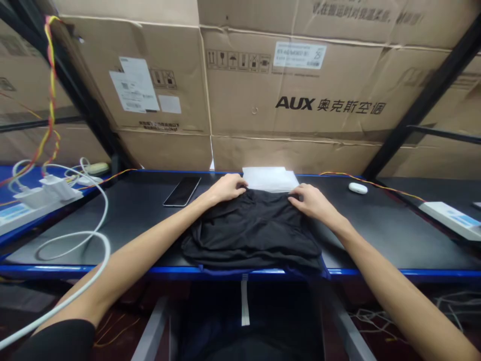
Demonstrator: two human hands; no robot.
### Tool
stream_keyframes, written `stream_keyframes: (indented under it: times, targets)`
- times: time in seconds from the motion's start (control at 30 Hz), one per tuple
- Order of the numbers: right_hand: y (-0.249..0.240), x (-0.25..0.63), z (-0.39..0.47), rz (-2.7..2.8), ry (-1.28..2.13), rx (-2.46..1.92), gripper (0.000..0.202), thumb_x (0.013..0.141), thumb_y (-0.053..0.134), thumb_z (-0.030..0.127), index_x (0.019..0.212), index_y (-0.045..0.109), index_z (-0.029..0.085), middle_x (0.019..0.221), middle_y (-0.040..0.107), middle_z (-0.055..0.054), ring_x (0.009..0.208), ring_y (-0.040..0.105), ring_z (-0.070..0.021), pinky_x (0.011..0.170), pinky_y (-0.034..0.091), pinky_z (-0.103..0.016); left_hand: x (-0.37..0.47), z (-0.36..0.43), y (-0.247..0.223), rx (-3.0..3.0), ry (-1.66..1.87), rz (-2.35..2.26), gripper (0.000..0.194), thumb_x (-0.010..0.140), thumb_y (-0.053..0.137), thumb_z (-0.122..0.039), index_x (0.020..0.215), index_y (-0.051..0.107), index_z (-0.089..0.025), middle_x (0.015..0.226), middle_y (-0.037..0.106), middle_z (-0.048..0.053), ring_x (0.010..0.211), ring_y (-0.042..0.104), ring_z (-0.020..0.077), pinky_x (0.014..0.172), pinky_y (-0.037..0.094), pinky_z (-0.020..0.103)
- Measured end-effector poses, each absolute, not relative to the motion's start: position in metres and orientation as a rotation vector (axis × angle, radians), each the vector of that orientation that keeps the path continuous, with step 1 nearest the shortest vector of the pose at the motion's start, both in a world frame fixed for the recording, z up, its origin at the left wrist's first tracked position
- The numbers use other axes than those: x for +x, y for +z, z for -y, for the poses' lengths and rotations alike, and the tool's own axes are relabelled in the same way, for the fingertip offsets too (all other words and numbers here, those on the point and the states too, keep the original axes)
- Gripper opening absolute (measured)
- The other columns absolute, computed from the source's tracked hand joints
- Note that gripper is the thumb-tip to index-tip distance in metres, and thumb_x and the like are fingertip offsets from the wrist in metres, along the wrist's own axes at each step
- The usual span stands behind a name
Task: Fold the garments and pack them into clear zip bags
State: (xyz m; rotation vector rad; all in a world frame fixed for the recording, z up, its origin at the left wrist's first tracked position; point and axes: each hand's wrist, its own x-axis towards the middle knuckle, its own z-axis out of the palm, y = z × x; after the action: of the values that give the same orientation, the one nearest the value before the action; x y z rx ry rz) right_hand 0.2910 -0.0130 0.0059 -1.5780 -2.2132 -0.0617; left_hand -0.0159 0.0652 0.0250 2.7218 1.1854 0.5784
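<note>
A black cloth item (255, 230), wrinkled and with some dark blue at its lower edge, lies on the dark tabletop in the middle of the head view. My left hand (230, 187) pinches its far left corner, fingers closed on the fabric. At the far right corner, my right hand (306, 198) grips the fabric between thumb and fingers. White sheets (268, 178) lie just beyond the cloth's far edge, between my two hands. The cloth's near edge reaches the blue table edge.
A phone (183, 191) lies left of the cloth, a white case (357, 188) to the right. Power strips (37, 203) and a looping white cable (107, 250) are at left; another strip (453, 219) is at right. Cardboard boxes (240, 100) stand behind.
</note>
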Motion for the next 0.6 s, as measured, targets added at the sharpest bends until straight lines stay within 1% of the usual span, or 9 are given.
stream_keyframes:
  times: [0.1,0.2,0.33,0.47,0.6]
  targets:
    - [0.011,0.293,0.015,2.146,-0.015,-1.512,0.025,0.086,0.056,0.032,0.092,0.076,0.019,0.1,0.075,-0.013,0.092,0.068,-0.0308,0.087,0.053,-0.045,-0.018,-0.062,0.03,2.719,0.678,-1.116,0.021,0.082,0.06,-0.021,0.094,0.077,-0.016,0.094,0.074,0.007,0.082,0.068,0.0196,0.082,0.053,0.03]
    - [0.019,0.295,0.023,2.048,0.096,-1.422,0.025,0.085,0.058,0.035,0.094,0.076,0.022,0.097,0.077,-0.009,0.092,0.07,-0.0293,0.089,0.054,-0.045,-0.027,-0.053,0.039,2.681,0.774,-1.0,0.018,0.082,0.062,-0.021,0.092,0.076,-0.017,0.09,0.075,0.004,0.08,0.067,0.017,0.081,0.051,0.028]
    - [0.026,0.296,0.04,2.011,0.164,-1.311,0.025,0.086,0.059,0.04,0.096,0.077,0.025,0.098,0.079,-0.005,0.093,0.073,-0.0281,0.091,0.055,-0.045,-0.044,-0.034,0.052,2.733,0.81,-0.879,0.015,0.085,0.063,-0.023,0.091,0.075,-0.019,0.092,0.076,0.003,0.085,0.067,0.0168,0.083,0.05,0.029]
    - [0.025,0.295,0.062,2.123,0.162,-1.208,0.023,0.089,0.058,0.038,0.096,0.077,0.027,0.098,0.079,-0.005,0.094,0.073,-0.0275,0.09,0.056,-0.045,-0.058,-0.013,0.053,2.812,0.697,-0.769,0.014,0.088,0.062,-0.023,0.091,0.075,-0.019,0.095,0.076,0.003,0.092,0.067,0.0182,0.088,0.051,0.03]
    - [0.017,0.293,0.077,2.278,0.207,-1.15,0.024,0.093,0.057,0.038,0.099,0.078,0.028,0.099,0.078,-0.005,0.095,0.071,-0.0265,0.089,0.057,-0.044,-0.067,0.0,0.04,2.867,0.494,-0.763,0.018,0.093,0.059,-0.024,0.096,0.076,-0.021,0.104,0.076,0.004,0.102,0.066,0.0205,0.095,0.05,0.032]
